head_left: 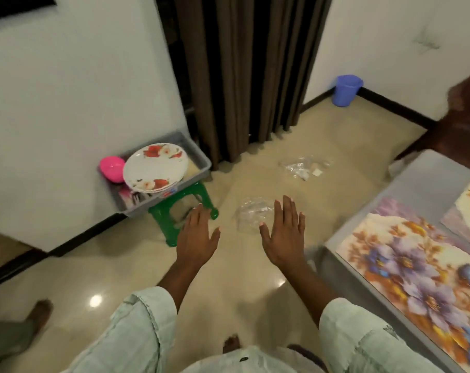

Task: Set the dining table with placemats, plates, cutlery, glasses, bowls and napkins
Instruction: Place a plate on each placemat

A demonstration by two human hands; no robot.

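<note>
A person stands on a glossy tiled floor, both arms stretched forward in pale rolled sleeves. The left hand (198,235) and the right hand (285,232) hang in mid-air, palms down, fingers straight and spread, holding nothing.

Ahead and to the left, against a white wall, a grey tray (198,157) rests on a small green stool (174,214). In the tray lies a stack of white plates (155,168) with red flowers, and a pink bowl (112,168) sits just beside them. Something else lies under the plates, too blurred to name.

At the right edge is the dining table (427,184), already laid with floral placemats (406,265) in purple and gold. No plates stand on what shows of it.

Crumpled clear plastic wrappers (252,211) lie on the floor between. A blue bucket (345,90) stands in the far corner by a dark curtain.

The placemat step looks done; plates seem next. That calls for stepping toward the stool, reaching down with both hands, and lifting the stack level.
</note>
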